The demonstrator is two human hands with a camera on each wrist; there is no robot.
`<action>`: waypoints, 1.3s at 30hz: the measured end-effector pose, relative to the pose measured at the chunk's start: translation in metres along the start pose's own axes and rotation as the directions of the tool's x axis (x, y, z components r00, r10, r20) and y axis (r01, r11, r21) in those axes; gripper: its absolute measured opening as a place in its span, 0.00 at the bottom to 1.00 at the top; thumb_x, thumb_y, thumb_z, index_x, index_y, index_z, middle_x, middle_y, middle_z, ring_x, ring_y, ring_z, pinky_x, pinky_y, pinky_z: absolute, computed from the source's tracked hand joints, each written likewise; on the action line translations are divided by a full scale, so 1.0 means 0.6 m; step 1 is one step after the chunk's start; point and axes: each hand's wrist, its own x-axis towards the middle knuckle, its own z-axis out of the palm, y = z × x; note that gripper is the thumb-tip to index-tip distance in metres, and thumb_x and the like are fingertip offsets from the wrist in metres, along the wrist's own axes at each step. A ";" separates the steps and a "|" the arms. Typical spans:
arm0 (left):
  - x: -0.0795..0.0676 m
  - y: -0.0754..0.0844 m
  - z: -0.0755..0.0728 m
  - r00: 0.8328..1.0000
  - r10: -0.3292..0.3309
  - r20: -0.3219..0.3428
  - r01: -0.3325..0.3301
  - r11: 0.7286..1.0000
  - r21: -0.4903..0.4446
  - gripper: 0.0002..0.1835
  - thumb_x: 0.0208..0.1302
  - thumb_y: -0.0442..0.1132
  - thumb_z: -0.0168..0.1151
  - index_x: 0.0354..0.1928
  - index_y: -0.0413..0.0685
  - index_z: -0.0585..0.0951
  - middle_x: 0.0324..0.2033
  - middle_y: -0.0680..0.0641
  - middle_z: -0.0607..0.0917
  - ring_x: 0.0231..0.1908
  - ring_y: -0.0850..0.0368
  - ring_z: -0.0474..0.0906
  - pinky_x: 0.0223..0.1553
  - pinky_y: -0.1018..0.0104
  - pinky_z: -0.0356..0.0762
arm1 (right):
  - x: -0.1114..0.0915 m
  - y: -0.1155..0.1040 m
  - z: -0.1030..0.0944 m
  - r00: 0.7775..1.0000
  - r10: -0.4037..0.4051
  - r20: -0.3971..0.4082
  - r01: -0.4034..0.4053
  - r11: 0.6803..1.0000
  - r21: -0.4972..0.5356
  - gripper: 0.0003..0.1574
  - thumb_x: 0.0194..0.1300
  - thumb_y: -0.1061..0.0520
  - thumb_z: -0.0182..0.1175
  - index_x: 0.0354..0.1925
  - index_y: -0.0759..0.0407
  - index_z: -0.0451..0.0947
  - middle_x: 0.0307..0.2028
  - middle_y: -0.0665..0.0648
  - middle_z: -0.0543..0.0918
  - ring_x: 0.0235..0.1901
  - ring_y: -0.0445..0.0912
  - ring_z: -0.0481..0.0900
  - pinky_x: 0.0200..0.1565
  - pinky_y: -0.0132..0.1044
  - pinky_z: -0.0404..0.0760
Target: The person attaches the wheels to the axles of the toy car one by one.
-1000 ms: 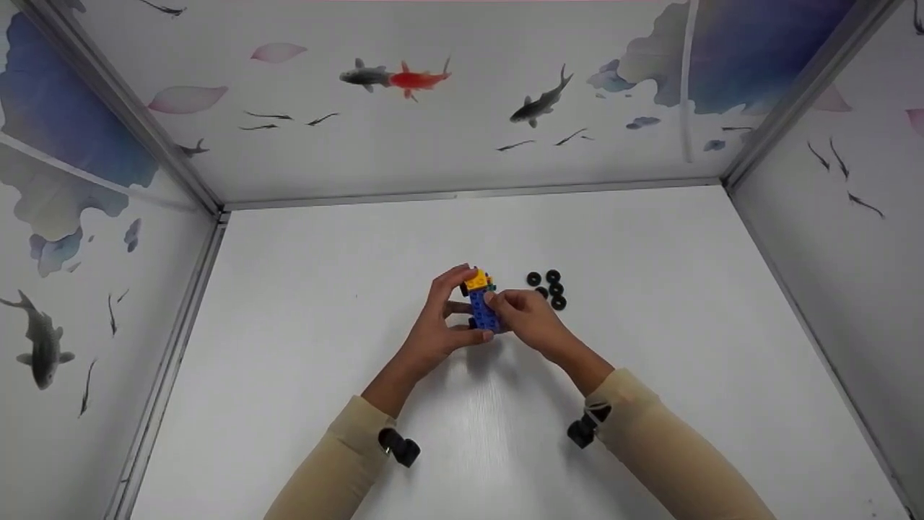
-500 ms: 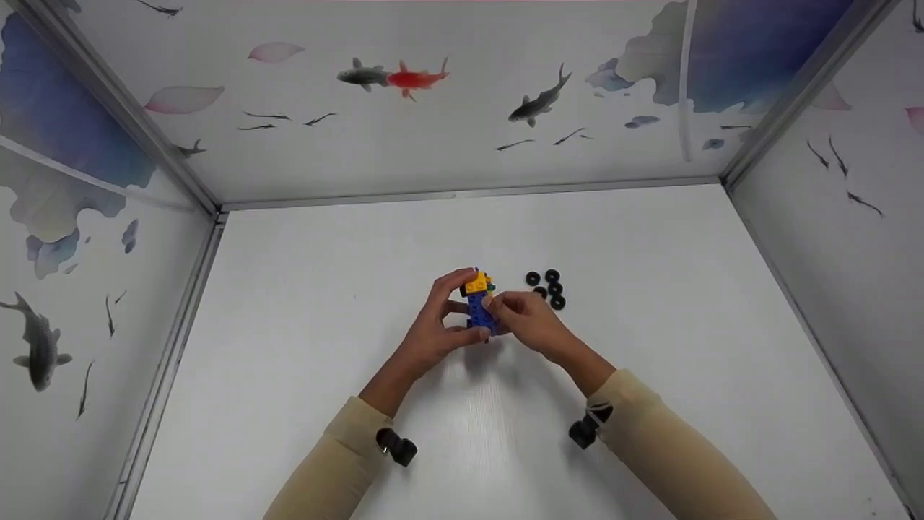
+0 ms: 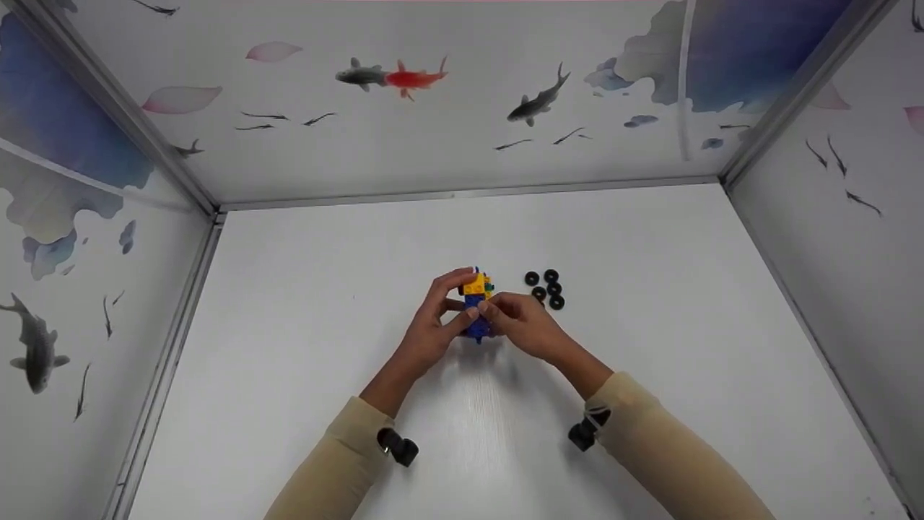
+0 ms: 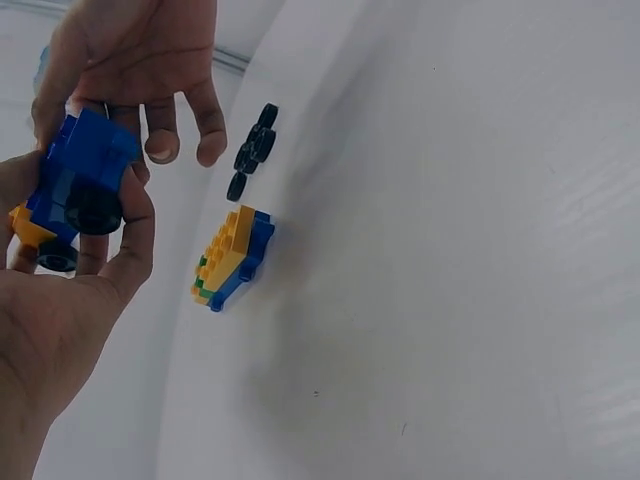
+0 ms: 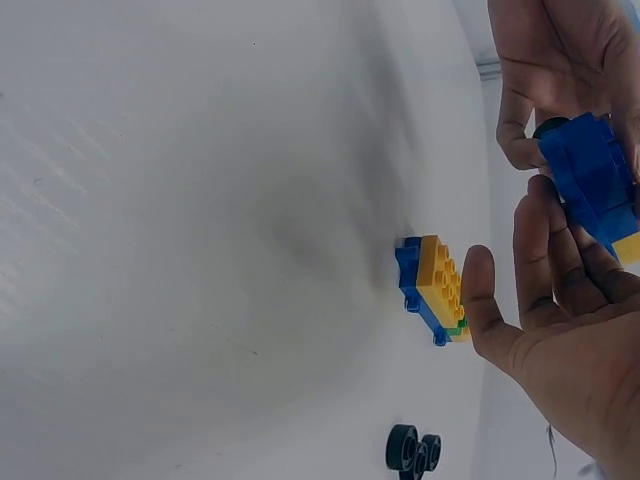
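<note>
On the left stands a pale wall (image 3: pixel 155 289) painted with a dark fish. A tan sleeve (image 3: pixel 332 455) comes in from the near side, a small black camera (image 3: pixel 398 446) at its cuff, and the person's left hand (image 3: pixel 427 328) reaches ahead of it. That hand curls around a blue-and-yellow block vehicle (image 3: pixel 477 328), thumb on top and fingers along its left and far sides. The vehicle is held up above the middle of the white table (image 3: pixel 650 289), its yellow end far and its blue end near, with black wheels on its left side. A second stack of blocks (image 4: pixel 232 258), yellow over blue with some green, sits on the table, mostly hidden from above. The right hand (image 3: pixel 530 325) pinches the vehicle's right side, thumb on top, outer fingers hanging apart. Just beyond that hand, right of the stack, loose black wheels (image 3: pixel 554 289) lie clustered. Farther right comes another tan sleeve (image 3: pixel 668 437), then the right wall (image 3: pixel 808 217).
</note>
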 end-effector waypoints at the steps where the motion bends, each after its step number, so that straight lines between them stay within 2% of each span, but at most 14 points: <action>1: 0.000 0.000 0.000 1.000 0.003 -0.001 -0.003 1.000 0.002 0.29 0.84 0.44 0.63 0.81 0.66 0.70 0.83 0.58 0.64 0.68 0.44 0.77 0.68 0.49 0.83 | 0.000 0.000 0.001 1.000 -0.006 -0.003 0.006 1.000 -0.009 0.31 0.85 0.35 0.56 0.58 0.59 0.86 0.52 0.59 0.91 0.48 0.48 0.89 0.57 0.47 0.91; 5: -0.002 0.001 -0.002 1.000 0.019 0.002 -0.019 1.000 0.009 0.28 0.85 0.44 0.62 0.81 0.65 0.69 0.84 0.57 0.64 0.72 0.42 0.76 0.72 0.45 0.80 | 0.002 0.000 0.003 0.999 -0.052 -0.011 0.051 0.997 -0.061 0.28 0.87 0.38 0.56 0.56 0.59 0.87 0.47 0.59 0.91 0.43 0.48 0.86 0.52 0.50 0.90; 10: -0.002 0.001 -0.004 1.000 0.011 0.009 -0.011 1.000 0.000 0.31 0.82 0.44 0.66 0.81 0.63 0.69 0.84 0.58 0.64 0.75 0.39 0.71 0.74 0.37 0.77 | 0.003 -0.001 0.001 0.999 -0.054 -0.007 0.053 0.992 -0.116 0.28 0.87 0.38 0.55 0.57 0.59 0.87 0.44 0.57 0.91 0.41 0.47 0.84 0.48 0.43 0.86; 16: -0.002 0.000 -0.003 1.000 -0.006 -0.003 0.006 1.000 -0.006 0.33 0.81 0.45 0.68 0.82 0.63 0.69 0.84 0.58 0.64 0.71 0.41 0.75 0.71 0.42 0.81 | 0.002 -0.001 -0.004 0.998 -0.061 -0.001 0.060 0.987 -0.147 0.29 0.87 0.37 0.54 0.56 0.57 0.89 0.42 0.57 0.91 0.41 0.48 0.84 0.46 0.41 0.83; 20: 0.000 0.002 -0.003 0.999 -0.040 -0.002 0.040 0.997 -0.066 0.33 0.81 0.45 0.67 0.82 0.65 0.68 0.84 0.57 0.62 0.68 0.38 0.78 0.66 0.46 0.87 | 0.002 0.003 -0.015 0.996 -0.086 -0.020 0.081 0.980 -0.181 0.31 0.89 0.36 0.50 0.56 0.57 0.89 0.44 0.57 0.92 0.44 0.51 0.87 0.48 0.44 0.85; 23: -0.002 0.002 -0.006 0.994 -0.110 -0.007 0.109 0.987 -0.122 0.34 0.80 0.46 0.68 0.82 0.69 0.67 0.84 0.59 0.61 0.68 0.39 0.78 0.60 0.48 0.91 | 0.001 0.011 -0.029 0.995 -0.072 -0.070 0.055 0.973 -0.223 0.33 0.88 0.35 0.50 0.62 0.57 0.87 0.49 0.59 0.93 0.48 0.54 0.89 0.51 0.48 0.88; 27: -0.006 0.002 -0.010 0.981 -0.192 -0.009 0.187 0.962 -0.199 0.36 0.79 0.46 0.70 0.82 0.73 0.66 0.82 0.56 0.62 0.69 0.38 0.77 0.57 0.47 0.92 | -0.002 0.028 -0.056 0.985 -0.056 -0.166 0.005 0.956 -0.295 0.29 0.86 0.39 0.57 0.64 0.59 0.85 0.53 0.61 0.91 0.51 0.54 0.88 0.55 0.52 0.88; 33: -0.009 0.003 -0.012 0.973 -0.229 0.032 0.228 0.931 -0.283 0.37 0.80 0.44 0.69 0.83 0.73 0.64 0.78 0.44 0.65 0.68 0.36 0.78 0.55 0.44 0.93 | -0.006 0.065 -0.095 0.950 -0.103 -0.295 -0.032 0.907 -0.420 0.19 0.77 0.58 0.70 0.60 0.68 0.85 0.48 0.65 0.87 0.46 0.56 0.85 0.50 0.49 0.85; 39: -0.010 0.003 -0.010 0.966 -0.254 0.050 0.257 0.917 -0.305 0.38 0.80 0.45 0.69 0.84 0.72 0.62 0.76 0.42 0.67 0.67 0.36 0.80 0.53 0.44 0.93 | -0.010 0.093 -0.116 0.925 -0.062 -0.375 -0.139 0.863 -0.486 0.22 0.72 0.61 0.72 0.60 0.69 0.83 0.53 0.68 0.81 0.55 0.63 0.83 0.58 0.56 0.86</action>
